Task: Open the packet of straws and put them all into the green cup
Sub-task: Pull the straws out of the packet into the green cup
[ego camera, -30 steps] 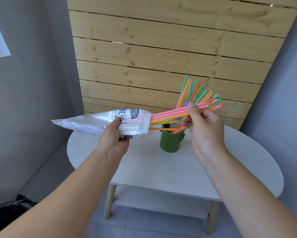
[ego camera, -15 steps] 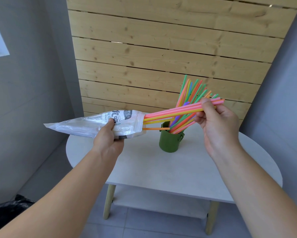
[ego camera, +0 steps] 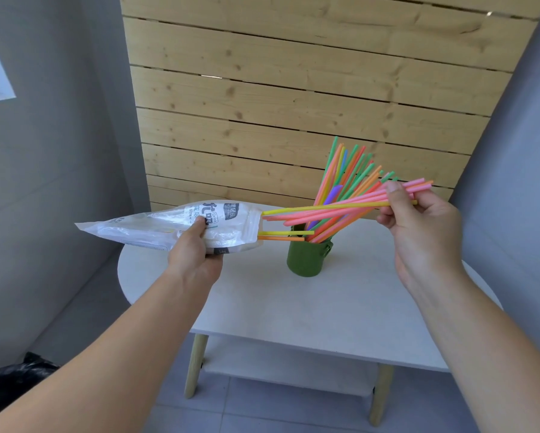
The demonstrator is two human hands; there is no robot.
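My left hand [ego camera: 197,254] grips a clear plastic straw packet [ego camera: 156,225] held level above the table's left side, its open mouth facing right. My right hand [ego camera: 425,232] pinches a small bunch of pink and yellow straws [ego camera: 331,209], whose left tips sit right at the packet's mouth. A yellow straw and an orange straw [ego camera: 281,235] stick out of the packet lower down. The green cup [ego camera: 307,256] stands on the table below the bunch, with several coloured straws [ego camera: 347,173] fanned upright in it.
The round white table [ego camera: 293,307] has wooden legs and a lower shelf [ego camera: 281,364]. A wooden slat wall [ego camera: 293,104] rises behind it. A black bag [ego camera: 9,382] lies on the floor at the lower left.
My right hand has drawn the pink and yellow bunch to the right, almost out of the packet. My left hand and the packet have shifted slightly left.
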